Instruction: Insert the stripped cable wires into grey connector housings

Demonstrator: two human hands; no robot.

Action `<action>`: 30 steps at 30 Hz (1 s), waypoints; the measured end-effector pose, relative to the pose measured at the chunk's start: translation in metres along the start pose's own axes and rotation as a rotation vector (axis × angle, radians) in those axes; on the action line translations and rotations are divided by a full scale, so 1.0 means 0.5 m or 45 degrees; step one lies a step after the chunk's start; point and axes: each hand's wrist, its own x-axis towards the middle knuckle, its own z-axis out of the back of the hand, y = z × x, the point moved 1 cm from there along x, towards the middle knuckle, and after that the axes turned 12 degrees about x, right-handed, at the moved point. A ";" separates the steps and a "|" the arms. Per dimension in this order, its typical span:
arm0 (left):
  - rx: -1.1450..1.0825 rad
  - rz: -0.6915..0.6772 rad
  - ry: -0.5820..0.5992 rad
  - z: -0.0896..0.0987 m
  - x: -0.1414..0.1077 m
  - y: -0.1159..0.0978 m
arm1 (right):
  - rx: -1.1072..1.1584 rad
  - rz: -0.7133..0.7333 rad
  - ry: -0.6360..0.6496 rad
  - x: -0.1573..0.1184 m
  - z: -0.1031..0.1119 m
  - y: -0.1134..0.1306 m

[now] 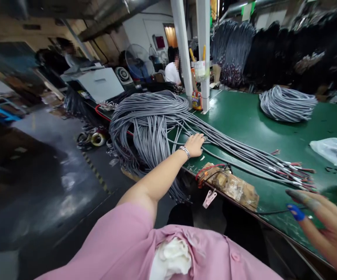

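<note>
My left hand (194, 145) reaches over the bench beside the grey cable bundle (226, 142). Its fingers are bent round a loose grey cable (223, 158), which runs rightward along the near side of the bundle; the grip is partly hidden. A large looped heap of grey cables (153, 120) hangs over the bench's left edge. Stripped cable ends (296, 173) with reddish wires and white parts lie near my right hand (328, 225). That hand hovers at the lower right, fingers apart and holding nothing, with a blue cover on one fingertip and greyish covering on others.
On the green bench (244, 112) are a coiled grey cable bundle (287, 103), a plastic bag (336, 151) and a taped cardboard piece (232, 184) with wires. A pink clip (209, 198) hangs at the front edge. White posts (203, 50) rise from the bench. Two people sit farther back.
</note>
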 end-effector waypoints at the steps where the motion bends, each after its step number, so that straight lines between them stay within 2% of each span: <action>1: 0.017 -0.036 -0.017 -0.006 0.017 -0.010 | -0.031 0.013 0.025 -0.005 -0.015 -0.011; 5: -0.019 -0.275 -0.016 -0.003 0.070 -0.046 | 0.009 -0.088 0.102 -0.047 -0.073 -0.052; 7: -0.063 -0.309 0.024 0.004 0.085 -0.054 | 0.073 -0.154 0.125 -0.067 -0.096 -0.062; 10: -0.041 -0.242 0.068 0.012 0.093 -0.050 | 0.100 -0.193 0.123 -0.083 -0.115 -0.064; 15: 0.088 -0.190 0.210 0.027 0.082 -0.038 | 0.151 -0.195 0.059 -0.089 -0.120 -0.071; 18: 0.086 -0.163 0.273 0.036 0.070 -0.049 | 0.160 -0.198 0.084 -0.092 -0.122 -0.080; 21: 0.078 -0.129 0.265 0.046 0.063 -0.070 | 0.163 -0.209 0.094 -0.093 -0.123 -0.081; 24: 0.091 -0.092 0.190 0.074 0.070 -0.078 | 0.189 -0.203 0.068 -0.091 -0.117 -0.069; 26: 0.078 -0.069 0.097 0.111 0.082 -0.063 | 0.220 -0.203 0.048 -0.087 -0.112 -0.058; 27: 0.043 -0.059 0.017 0.135 0.090 -0.048 | 0.237 -0.212 0.049 -0.085 -0.110 -0.053; 30: -0.389 0.142 -0.355 0.218 0.110 0.021 | 0.256 -0.238 0.049 -0.078 -0.105 -0.044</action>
